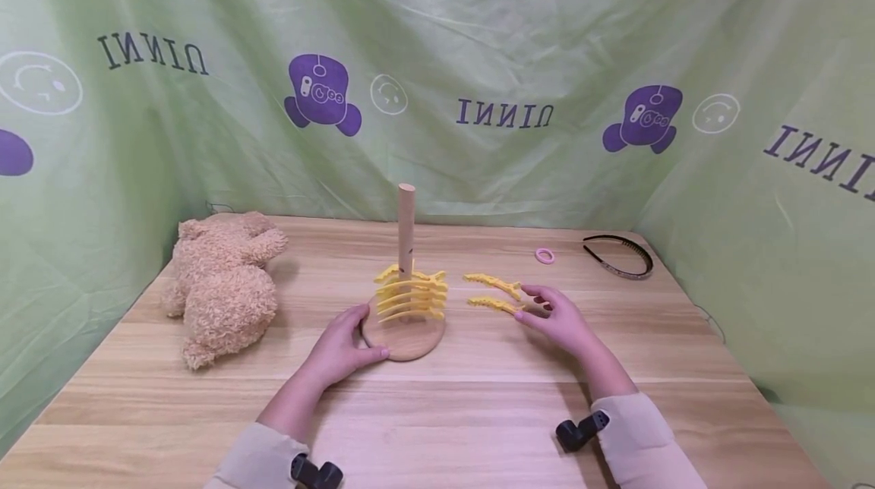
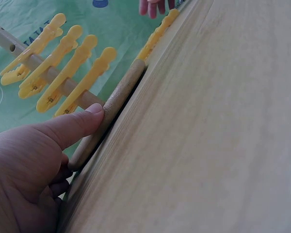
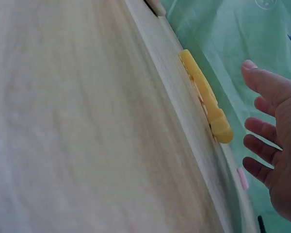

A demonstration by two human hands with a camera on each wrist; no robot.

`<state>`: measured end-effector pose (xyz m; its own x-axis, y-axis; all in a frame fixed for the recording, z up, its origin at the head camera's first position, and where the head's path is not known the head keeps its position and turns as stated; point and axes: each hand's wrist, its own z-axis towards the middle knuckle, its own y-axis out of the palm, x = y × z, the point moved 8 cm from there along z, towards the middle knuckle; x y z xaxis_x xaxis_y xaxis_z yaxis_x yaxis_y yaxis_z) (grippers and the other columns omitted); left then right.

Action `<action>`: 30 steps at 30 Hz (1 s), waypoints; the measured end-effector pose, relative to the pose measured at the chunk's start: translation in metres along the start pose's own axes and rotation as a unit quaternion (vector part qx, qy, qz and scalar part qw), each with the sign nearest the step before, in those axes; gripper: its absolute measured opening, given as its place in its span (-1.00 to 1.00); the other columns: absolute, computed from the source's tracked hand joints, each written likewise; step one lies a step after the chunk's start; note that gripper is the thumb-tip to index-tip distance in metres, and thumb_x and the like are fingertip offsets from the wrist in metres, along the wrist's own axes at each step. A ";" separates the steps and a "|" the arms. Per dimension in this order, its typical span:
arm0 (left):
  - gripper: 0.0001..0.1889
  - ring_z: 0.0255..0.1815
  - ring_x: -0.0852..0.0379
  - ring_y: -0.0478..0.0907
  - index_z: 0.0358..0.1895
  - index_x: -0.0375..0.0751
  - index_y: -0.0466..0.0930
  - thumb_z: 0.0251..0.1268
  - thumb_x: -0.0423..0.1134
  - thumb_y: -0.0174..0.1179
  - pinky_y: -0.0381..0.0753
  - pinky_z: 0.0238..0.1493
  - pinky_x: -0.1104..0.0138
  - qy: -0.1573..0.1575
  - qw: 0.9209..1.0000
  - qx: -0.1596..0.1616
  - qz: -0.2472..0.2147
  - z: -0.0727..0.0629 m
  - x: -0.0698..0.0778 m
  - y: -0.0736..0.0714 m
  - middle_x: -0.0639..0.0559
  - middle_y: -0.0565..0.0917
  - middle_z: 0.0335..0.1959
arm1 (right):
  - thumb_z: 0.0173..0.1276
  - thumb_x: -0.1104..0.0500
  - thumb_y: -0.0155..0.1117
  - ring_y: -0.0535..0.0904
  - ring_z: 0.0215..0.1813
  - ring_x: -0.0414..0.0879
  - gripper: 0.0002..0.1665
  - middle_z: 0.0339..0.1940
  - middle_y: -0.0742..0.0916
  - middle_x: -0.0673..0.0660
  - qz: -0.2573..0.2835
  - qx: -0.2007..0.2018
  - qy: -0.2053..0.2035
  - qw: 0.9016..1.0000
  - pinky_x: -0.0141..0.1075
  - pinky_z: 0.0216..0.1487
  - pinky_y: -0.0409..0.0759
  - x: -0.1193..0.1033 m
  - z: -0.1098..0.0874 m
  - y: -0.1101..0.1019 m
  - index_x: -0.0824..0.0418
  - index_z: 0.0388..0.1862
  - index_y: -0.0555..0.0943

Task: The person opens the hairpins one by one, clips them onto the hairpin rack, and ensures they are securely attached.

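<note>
While the left hand (image 1: pixel 339 349) pinches the rim of the round base (image 1: pixel 410 342), seemingly to steady the post (image 1: pixel 406 231) and its yellow clips (image 1: pixel 412 298), the right hand (image 1: pixel 563 320), empty and loosely spread, hovers beside two loose clips (image 1: pixel 492 282) lying handily on the table (image 1: pixel 478 413).

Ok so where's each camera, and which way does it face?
Head: worn there, facing forward and down over the table; left hand, right hand and sleeves show.
Left wrist: worn there, facing the wooden stand and its yellow clips; left hand large, part of the right hand at top.
Right wrist: worn there, facing along the table past a loose yellow clip; only the right hand shows.
Head and left wrist share the stand and both hands.
</note>
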<state>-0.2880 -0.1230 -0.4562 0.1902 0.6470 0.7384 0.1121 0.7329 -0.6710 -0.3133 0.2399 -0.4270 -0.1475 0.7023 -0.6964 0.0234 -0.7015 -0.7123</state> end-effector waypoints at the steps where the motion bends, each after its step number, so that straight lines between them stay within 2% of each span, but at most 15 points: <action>1: -0.02 0.47 -0.37 0.19 0.40 -0.47 0.25 -0.03 0.00 0.51 0.15 0.51 -0.15 0.000 1.000 0.000 0.000 0.000 0.000 0.000 -0.41 0.31 0.42 | 0.26 0.00 0.40 0.47 0.26 0.28 -0.26 0.30 0.56 0.33 0.001 -0.004 0.006 1.000 0.20 0.33 0.41 0.003 0.000 0.001 0.25 0.35 0.44; 7: -0.02 0.47 -0.38 0.19 0.40 -0.47 0.25 -0.03 0.00 0.50 0.14 0.51 -0.16 0.001 1.000 0.001 -0.002 -0.001 0.001 0.000 -0.42 0.31 0.42 | 0.21 -0.03 0.44 0.45 0.32 0.27 -0.23 0.28 0.58 0.33 -0.002 -0.020 0.023 1.000 0.19 0.41 0.33 0.018 0.001 0.005 0.26 0.33 0.45; 12: -0.02 0.47 -0.38 0.19 0.39 -0.48 0.26 -0.04 -0.01 0.51 0.14 0.50 -0.16 0.003 1.000 0.003 -0.004 -0.001 0.001 0.000 -0.42 0.31 0.42 | 0.20 0.01 0.46 0.40 0.38 0.29 -0.26 0.28 0.57 0.35 -0.009 -0.026 0.019 0.999 0.18 0.46 0.26 0.023 0.002 0.007 0.32 0.29 0.49; 23: -0.01 0.46 -0.38 0.20 0.40 -0.47 0.26 -0.06 -0.01 0.52 0.15 0.50 -0.17 -0.004 1.000 0.001 -0.002 0.000 0.000 0.000 -0.43 0.32 0.41 | 0.23 0.06 0.45 0.51 0.25 0.23 -0.41 0.15 0.66 0.32 -0.032 -0.020 -0.006 0.999 0.13 0.36 0.40 0.026 0.005 0.008 0.31 0.18 0.58; 30: -0.02 0.47 -0.38 0.19 0.40 -0.47 0.26 -0.06 -0.02 0.52 0.15 0.50 -0.16 -0.004 1.000 0.001 -0.003 0.000 0.000 0.001 -0.43 0.32 0.42 | 0.24 0.05 0.44 0.52 0.24 0.22 -0.44 0.13 0.66 0.31 -0.026 -0.027 0.008 0.999 0.15 0.34 0.41 0.027 0.004 0.008 0.29 0.16 0.60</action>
<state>-0.2877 -0.1225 -0.4564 0.1818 0.6441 0.7430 0.1110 0.7373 -0.6663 -0.3215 0.2531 -0.4511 -0.1338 0.7393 -0.6599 0.0700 -0.6572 -0.7504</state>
